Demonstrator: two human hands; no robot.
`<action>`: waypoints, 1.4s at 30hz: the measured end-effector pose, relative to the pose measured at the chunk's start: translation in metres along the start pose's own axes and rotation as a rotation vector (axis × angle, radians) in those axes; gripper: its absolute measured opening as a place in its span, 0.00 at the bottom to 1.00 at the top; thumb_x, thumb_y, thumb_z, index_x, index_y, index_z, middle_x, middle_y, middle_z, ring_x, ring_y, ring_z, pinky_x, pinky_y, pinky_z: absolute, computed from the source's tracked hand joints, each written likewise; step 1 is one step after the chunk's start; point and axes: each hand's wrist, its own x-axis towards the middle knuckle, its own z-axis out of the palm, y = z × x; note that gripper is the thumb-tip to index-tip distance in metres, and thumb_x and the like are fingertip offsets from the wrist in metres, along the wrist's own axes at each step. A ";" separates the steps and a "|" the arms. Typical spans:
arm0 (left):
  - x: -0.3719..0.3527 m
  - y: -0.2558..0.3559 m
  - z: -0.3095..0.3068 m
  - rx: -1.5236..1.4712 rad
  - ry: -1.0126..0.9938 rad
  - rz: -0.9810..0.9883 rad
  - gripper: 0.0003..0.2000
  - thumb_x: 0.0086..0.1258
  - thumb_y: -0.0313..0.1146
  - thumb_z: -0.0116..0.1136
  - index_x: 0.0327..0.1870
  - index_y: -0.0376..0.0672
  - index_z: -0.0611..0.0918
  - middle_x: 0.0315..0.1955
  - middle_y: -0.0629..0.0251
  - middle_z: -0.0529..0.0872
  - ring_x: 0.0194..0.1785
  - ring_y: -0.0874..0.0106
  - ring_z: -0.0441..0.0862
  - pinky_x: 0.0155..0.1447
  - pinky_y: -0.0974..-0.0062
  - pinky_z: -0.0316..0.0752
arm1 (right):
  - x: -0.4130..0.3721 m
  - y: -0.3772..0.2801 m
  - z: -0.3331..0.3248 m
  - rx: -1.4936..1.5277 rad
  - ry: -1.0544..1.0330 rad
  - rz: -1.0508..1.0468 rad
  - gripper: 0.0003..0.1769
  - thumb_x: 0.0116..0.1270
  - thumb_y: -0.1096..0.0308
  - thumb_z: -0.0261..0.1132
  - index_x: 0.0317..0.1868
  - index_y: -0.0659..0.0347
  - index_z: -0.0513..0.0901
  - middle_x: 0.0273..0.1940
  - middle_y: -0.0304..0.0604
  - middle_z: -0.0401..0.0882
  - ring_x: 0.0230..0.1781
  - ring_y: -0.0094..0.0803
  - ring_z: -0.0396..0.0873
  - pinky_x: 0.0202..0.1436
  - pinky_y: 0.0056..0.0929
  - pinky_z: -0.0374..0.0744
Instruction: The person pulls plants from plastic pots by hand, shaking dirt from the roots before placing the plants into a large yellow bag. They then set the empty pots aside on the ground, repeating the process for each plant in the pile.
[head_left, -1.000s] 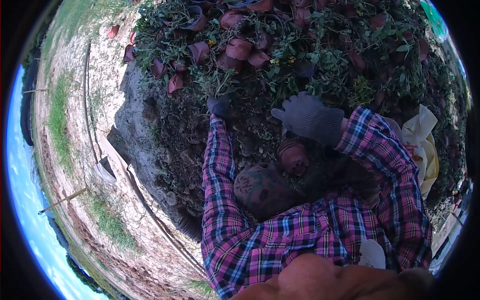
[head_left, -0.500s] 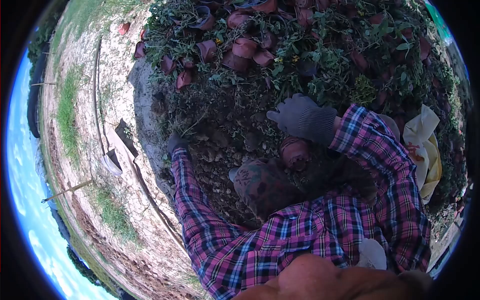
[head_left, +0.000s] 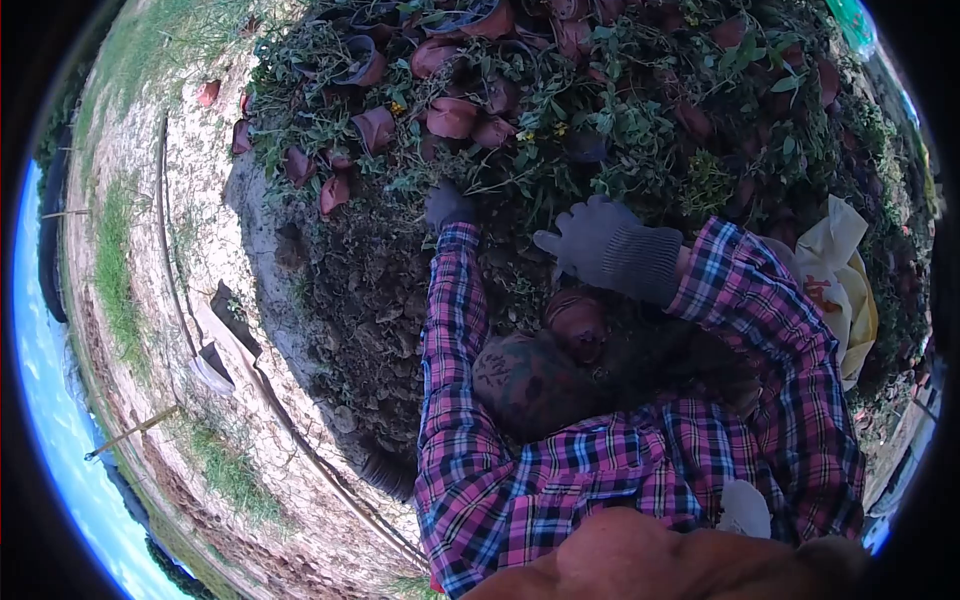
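Note:
My left hand, in a dark grey glove, reaches to the near edge of the heap of green weeds. Its fingers are in shadow among the leaves, so I cannot see whether they grip anything. My right hand, also gloved, hovers or rests beside the weeds with its fingers apart and nothing visible in them. Below it, a reddish-brown pot lies by my camouflage-clad knee. Dark, lumpy soil spreads to the left of my left forearm.
Several reddish pots lie tipped among the weeds ahead. A white and yellow sack sits at the right. On the pale dry ground to the left lie a long-handled shovel and a long pole.
My left hand has swung from the left side of the soil, beside a sprig, rightward and forward to the weeds. My right hand stays almost in place. The view has shifted slightly.

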 end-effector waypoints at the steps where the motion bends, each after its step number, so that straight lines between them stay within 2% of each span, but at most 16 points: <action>1: 0.008 -0.016 -0.010 -0.098 -0.054 -0.011 0.24 0.50 0.37 0.62 0.50 0.40 0.75 0.41 0.50 0.81 0.43 0.58 0.80 0.46 0.64 0.76 | -0.001 -0.002 -0.002 -0.007 -0.004 0.004 0.23 0.64 0.58 0.54 0.59 0.50 0.68 0.47 0.48 0.73 0.48 0.41 0.74 0.53 0.41 0.72; 2: 0.022 -0.032 -0.020 -0.194 -0.093 -0.017 0.24 0.50 0.37 0.62 0.50 0.39 0.75 0.41 0.50 0.81 0.43 0.59 0.81 0.45 0.65 0.76 | -0.001 -0.004 -0.003 0.021 -0.021 0.007 0.23 0.64 0.59 0.54 0.60 0.49 0.68 0.47 0.48 0.73 0.48 0.41 0.74 0.53 0.41 0.72; 5: 0.051 -0.094 0.015 -0.693 0.007 -0.369 0.22 0.50 0.34 0.61 0.48 0.36 0.77 0.38 0.51 0.83 0.41 0.59 0.81 0.45 0.67 0.76 | 0.003 -0.004 -0.001 0.076 -0.042 -0.007 0.23 0.64 0.59 0.54 0.59 0.49 0.68 0.47 0.48 0.74 0.49 0.41 0.73 0.53 0.41 0.72; 7: 0.015 -0.121 -0.017 -0.782 0.026 -0.327 0.21 0.50 0.33 0.61 0.47 0.35 0.77 0.38 0.52 0.83 0.40 0.60 0.81 0.45 0.68 0.76 | 0.005 -0.008 -0.002 0.067 -0.042 -0.063 0.22 0.64 0.59 0.54 0.59 0.50 0.68 0.47 0.48 0.74 0.50 0.41 0.73 0.53 0.41 0.72; 14: -0.047 -0.229 -0.044 -0.431 0.002 -0.556 0.18 0.50 0.30 0.61 0.43 0.33 0.79 0.36 0.55 0.84 0.38 0.64 0.81 0.44 0.70 0.75 | 0.009 -0.026 0.002 0.022 -0.026 -0.111 0.21 0.62 0.59 0.56 0.56 0.51 0.69 0.44 0.48 0.76 0.47 0.42 0.75 0.51 0.42 0.72; 15: -0.048 -0.241 -0.047 -0.429 0.029 -0.476 0.17 0.50 0.29 0.61 0.42 0.32 0.79 0.36 0.56 0.84 0.38 0.64 0.81 0.44 0.71 0.75 | 0.010 -0.026 0.000 0.021 -0.015 -0.120 0.21 0.62 0.59 0.56 0.56 0.51 0.69 0.44 0.48 0.76 0.47 0.42 0.75 0.51 0.42 0.72; 17: -0.055 -0.275 -0.054 -0.372 0.176 -0.041 0.11 0.57 0.29 0.53 0.39 0.39 0.82 0.34 0.57 0.84 0.38 0.64 0.81 0.43 0.70 0.74 | 0.011 -0.025 0.002 0.032 0.042 -0.124 0.21 0.62 0.59 0.56 0.56 0.52 0.69 0.43 0.48 0.76 0.46 0.42 0.76 0.51 0.42 0.72; 20: -0.070 -0.254 -0.095 -0.777 0.094 -0.195 0.10 0.55 0.29 0.54 0.37 0.41 0.82 0.33 0.58 0.84 0.37 0.64 0.81 0.42 0.70 0.74 | 0.019 -0.028 0.001 0.027 -0.013 -0.098 0.21 0.62 0.59 0.56 0.55 0.52 0.69 0.43 0.48 0.76 0.46 0.42 0.76 0.51 0.42 0.73; 26: -0.110 -0.168 -0.181 -1.110 -0.070 0.010 0.07 0.53 0.29 0.56 0.33 0.44 0.83 0.32 0.61 0.84 0.35 0.64 0.81 0.40 0.70 0.75 | 0.019 -0.033 -0.001 -0.011 0.060 -0.136 0.20 0.63 0.60 0.55 0.55 0.53 0.70 0.42 0.48 0.76 0.44 0.42 0.77 0.49 0.40 0.74; 31: -0.045 -0.180 -0.119 -1.093 0.164 -0.202 0.13 0.50 0.27 0.61 0.38 0.37 0.80 0.35 0.62 0.83 0.35 0.67 0.80 0.39 0.70 0.75 | 0.024 -0.024 -0.011 0.104 0.093 -0.124 0.24 0.64 0.57 0.55 0.58 0.53 0.66 0.44 0.52 0.75 0.45 0.45 0.77 0.49 0.44 0.74; 32: -0.033 -0.175 -0.119 -1.082 0.196 -0.243 0.14 0.50 0.27 0.62 0.39 0.36 0.80 0.35 0.62 0.83 0.35 0.68 0.80 0.39 0.70 0.75 | 0.022 -0.028 -0.008 0.179 0.113 -0.122 0.25 0.64 0.56 0.55 0.60 0.54 0.64 0.45 0.53 0.75 0.46 0.46 0.77 0.50 0.44 0.74; 33: -0.026 -0.169 -0.119 -1.146 0.048 -0.293 0.18 0.47 0.24 0.63 0.43 0.36 0.78 0.36 0.61 0.83 0.34 0.69 0.80 0.38 0.71 0.76 | 0.022 -0.033 -0.001 0.370 0.227 -0.153 0.28 0.64 0.54 0.56 0.61 0.54 0.61 0.46 0.54 0.75 0.47 0.46 0.76 0.51 0.44 0.74; 35: -0.057 -0.124 -0.158 -1.016 -0.015 0.139 0.19 0.47 0.24 0.64 0.44 0.36 0.77 0.37 0.59 0.83 0.34 0.70 0.80 0.37 0.72 0.76 | 0.026 -0.030 -0.006 0.709 0.492 -0.204 0.34 0.63 0.52 0.57 0.65 0.56 0.56 0.50 0.55 0.74 0.50 0.46 0.75 0.53 0.45 0.73; 37: -0.085 -0.044 -0.208 -1.352 -0.073 -0.018 0.18 0.50 0.25 0.62 0.45 0.35 0.77 0.37 0.59 0.83 0.33 0.71 0.81 0.37 0.75 0.77 | 0.025 -0.025 -0.014 0.965 0.581 -0.163 0.42 0.60 0.48 0.60 0.67 0.57 0.51 0.52 0.54 0.73 0.52 0.43 0.74 0.54 0.43 0.72; 40: -0.098 0.000 -0.225 -1.413 -0.200 0.078 0.17 0.51 0.26 0.62 0.45 0.35 0.77 0.38 0.59 0.82 0.35 0.71 0.81 0.38 0.76 0.77 | 0.056 -0.023 -0.005 1.576 0.683 -0.593 0.47 0.54 0.44 0.66 0.66 0.60 0.54 0.53 0.50 0.73 0.52 0.38 0.74 0.53 0.39 0.72; 42: -0.098 0.016 -0.225 -1.332 -0.280 0.188 0.17 0.52 0.27 0.62 0.45 0.35 0.77 0.39 0.59 0.82 0.36 0.71 0.81 0.39 0.76 0.77 | 0.045 -0.012 -0.010 1.714 0.598 -0.751 0.45 0.49 0.44 0.70 0.61 0.61 0.63 0.51 0.48 0.74 0.50 0.34 0.74 0.51 0.35 0.73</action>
